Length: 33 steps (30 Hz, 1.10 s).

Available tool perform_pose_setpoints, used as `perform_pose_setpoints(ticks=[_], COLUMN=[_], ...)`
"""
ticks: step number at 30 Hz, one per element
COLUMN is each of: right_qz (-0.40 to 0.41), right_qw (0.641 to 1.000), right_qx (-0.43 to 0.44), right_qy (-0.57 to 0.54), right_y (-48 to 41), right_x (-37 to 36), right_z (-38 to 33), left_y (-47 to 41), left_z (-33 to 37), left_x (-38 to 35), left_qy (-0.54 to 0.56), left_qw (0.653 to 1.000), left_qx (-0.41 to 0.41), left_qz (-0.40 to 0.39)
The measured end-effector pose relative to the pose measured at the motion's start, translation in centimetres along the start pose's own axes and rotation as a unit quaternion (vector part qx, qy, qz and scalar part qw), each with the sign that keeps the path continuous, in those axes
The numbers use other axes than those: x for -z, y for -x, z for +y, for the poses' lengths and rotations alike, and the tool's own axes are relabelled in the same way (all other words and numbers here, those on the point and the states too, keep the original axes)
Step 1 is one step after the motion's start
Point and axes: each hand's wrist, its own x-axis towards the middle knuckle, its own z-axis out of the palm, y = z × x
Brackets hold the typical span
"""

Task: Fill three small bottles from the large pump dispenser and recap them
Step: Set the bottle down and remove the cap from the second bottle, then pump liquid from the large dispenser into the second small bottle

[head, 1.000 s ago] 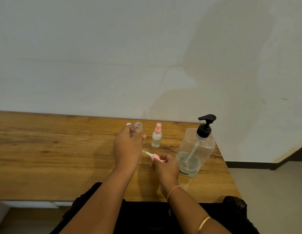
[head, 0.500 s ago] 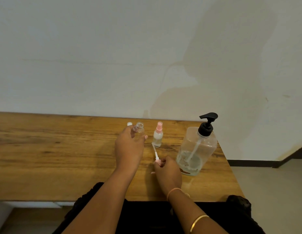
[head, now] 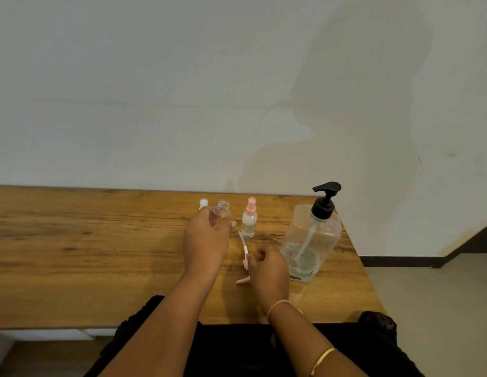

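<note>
My left hand [head: 207,240] grips a small clear bottle [head: 222,210] with an open mouth, held just above the wooden table [head: 101,254]. To its right, my right hand [head: 268,270] pinches a pink spray cap [head: 246,261] whose white dip tube points up and away from me. A second small bottle [head: 249,220] with a pink spray top stands upright between my hands and the wall. The white top of a third small bottle [head: 203,203] shows behind my left hand. The large clear pump dispenser [head: 313,240] with a black pump stands at the right, holding a little liquid.
A small pink piece [head: 242,281] lies on the table by my right wrist. The table's right edge [head: 364,273] is close behind the dispenser, with floor beyond. A white wall backs the table. My dark clothing is at the front edge.
My right hand has swung the pink spray cap so its tube points away instead of left, and has come lower over the table. My left hand and its bottle have barely moved.
</note>
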Motion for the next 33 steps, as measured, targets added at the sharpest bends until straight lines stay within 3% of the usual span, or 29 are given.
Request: perform_pose_setpoints(ticks=[7,12,15,19,25,33], right_qz=[0.093,0.213,0.278,0.332,0.28,0.288], right_qw=[0.976,0.901,0.852,0.837,0.879,0.867], right_qx=[0.196,0.375,0.44,0.433,0.384,0.406], right_qy=[-0.014,-0.051,-0.062,-0.055,-0.029,-0.021], right_y=[2.1,3.2,3.0,1.5,-0.6,-0.7], right_x=[4.9,9.2,11.7,13.7,13.7,13.8], right_z=[-3.5,-5.7,-6.2,-5.2,-3.1,-2.8], left_y=[0.6,1.3,1.9,2.6,3.0,3.7], left_z=[0.5,1.6,2.5,3.2,3.5,4.6], left_x=[-0.4,-1.2,-2.0,-3.1,-4.2,-5.5], left_qy=[0.037,0.074,0.08,0.085,0.093,0.151], left_qw=[0.997,0.986,0.981,0.977,0.974,0.967], left_qx=[-0.049,-0.082,-0.118,-0.15,-0.17,-0.19], left_qz=[-0.055,-0.121,-0.132,-0.125,-0.118,-0.078])
